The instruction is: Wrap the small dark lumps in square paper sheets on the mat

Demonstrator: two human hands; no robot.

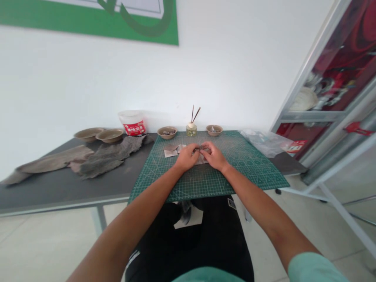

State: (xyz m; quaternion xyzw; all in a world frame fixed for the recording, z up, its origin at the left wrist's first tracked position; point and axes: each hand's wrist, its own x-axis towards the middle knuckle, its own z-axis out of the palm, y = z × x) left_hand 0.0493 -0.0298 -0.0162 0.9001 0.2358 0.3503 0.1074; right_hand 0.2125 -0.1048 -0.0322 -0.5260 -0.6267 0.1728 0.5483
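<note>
My left hand (187,157) and my right hand (215,156) meet above the middle of the green cutting mat (194,184). Both sets of fingers are closed, pinching a small greyish-brown piece (202,149) between the fingertips. Its exact kind is too small to tell. Under and between the hands shows a pale sheet (201,159), partly hidden by the fingers. Left of my left hand lie pale and brownish flat pieces (170,152), paper or cloth, flat on the mat.
Along the wall stand a bowl of small lumps (167,133), a reed diffuser (191,128) and another small bowl (214,130). A clear plastic bag (264,141) lies right. Grey-brown cloths (102,158), two bowls (110,136) and a white-red tub (132,122) are left.
</note>
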